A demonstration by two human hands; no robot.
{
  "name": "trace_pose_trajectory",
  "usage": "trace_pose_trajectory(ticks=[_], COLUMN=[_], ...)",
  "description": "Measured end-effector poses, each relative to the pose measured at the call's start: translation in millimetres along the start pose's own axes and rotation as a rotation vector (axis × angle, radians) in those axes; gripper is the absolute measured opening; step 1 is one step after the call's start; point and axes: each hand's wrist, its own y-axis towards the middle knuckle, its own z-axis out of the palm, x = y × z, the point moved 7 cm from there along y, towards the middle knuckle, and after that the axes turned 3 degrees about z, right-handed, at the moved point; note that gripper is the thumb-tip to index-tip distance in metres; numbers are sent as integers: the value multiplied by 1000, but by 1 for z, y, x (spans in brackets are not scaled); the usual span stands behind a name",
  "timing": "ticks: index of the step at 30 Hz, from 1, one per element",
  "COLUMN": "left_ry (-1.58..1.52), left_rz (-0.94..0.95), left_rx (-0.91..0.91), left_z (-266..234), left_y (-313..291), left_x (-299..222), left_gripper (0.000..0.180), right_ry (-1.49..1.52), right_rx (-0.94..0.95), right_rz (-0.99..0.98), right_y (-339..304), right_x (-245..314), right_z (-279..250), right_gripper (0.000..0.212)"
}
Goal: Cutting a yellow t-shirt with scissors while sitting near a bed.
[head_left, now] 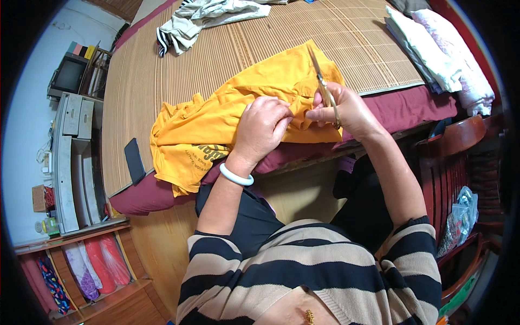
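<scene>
A yellow T-shirt [216, 111] with dark print lies bunched at the near edge of the bed. My left hand [262, 127], below a pale bangle, rests on the shirt with its fingers curled and closed on the cloth. In my right hand [346, 111] is a pair of scissors [323, 86] with gold-coloured handles, held by the finger loops. Their blades point away from me over the right part of the shirt and look closed together. The fingertips of both hands are partly hidden.
A bamboo mat [357, 46] covers the bed, over a maroon sheet [403, 114]. A phone [134, 161] lies at the left edge. Light clothes [200, 24] lie at the far side, folded bedding [433, 51] at the right. A wooden chair [452, 141] stands close on my right.
</scene>
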Motion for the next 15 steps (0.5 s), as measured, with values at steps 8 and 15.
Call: trace_pose_trajectory(ticks=[8,15], left_ry=[-36,71], left_rz=[-68,-135], left_rx=[73,40], left_z=[3,3], left_y=[-1,4], left_x=[7,-8], left_gripper=[8,21], right_ry=[-186,-313], right_rx=[-139,-190], right_rz=[-36,-22], right_y=[-12,-10], right_x=[34,29], right_z=[-43,-59], right_gripper=[27,23])
